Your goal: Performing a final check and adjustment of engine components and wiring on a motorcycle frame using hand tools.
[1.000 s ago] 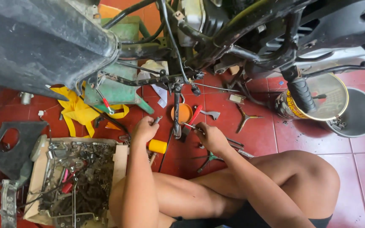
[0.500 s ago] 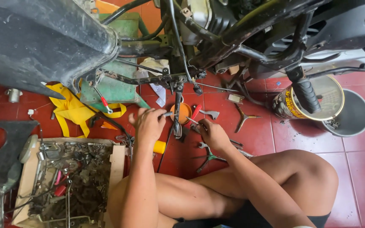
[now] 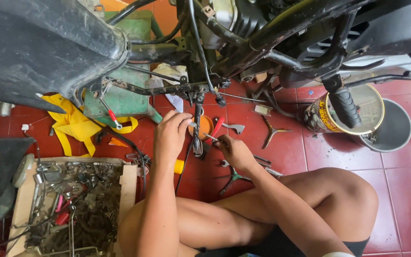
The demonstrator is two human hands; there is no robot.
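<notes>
Sitting cross-legged on the red tiled floor (image 3: 405,190), a person works under a motorcycle frame (image 3: 281,33) with both bare hands. The left hand (image 3: 170,135) is curled around the upper part of a dark metal stand arm (image 3: 198,128) that hangs down from the frame's underside; its fingers wrap toward the arm from the left side, closed loosely about it, though how firmly they press cannot be told. The right hand (image 3: 234,150) sits just right of the same arm, slightly lower, fingers pinched shut on a thin metal tool (image 3: 210,137) whose tip points left and meets the arm near its lower end. So the arm stands between the two hands, the left touching it higher up and the right reaching it only through the tool.

Behind the arm lies a small orange dish (image 3: 206,124) and a red-handled screwdriver (image 3: 217,126). A three-armed wrench (image 3: 269,131) rests on the tiles to the right, near a yellow-labelled tin (image 3: 322,119) and a grey bucket (image 3: 396,131). A yellow cloth (image 3: 72,123) lies at the left beside a green stand (image 3: 120,97), and a wooden box of mixed parts (image 3: 128,178) sits by the person's left knee.
</notes>
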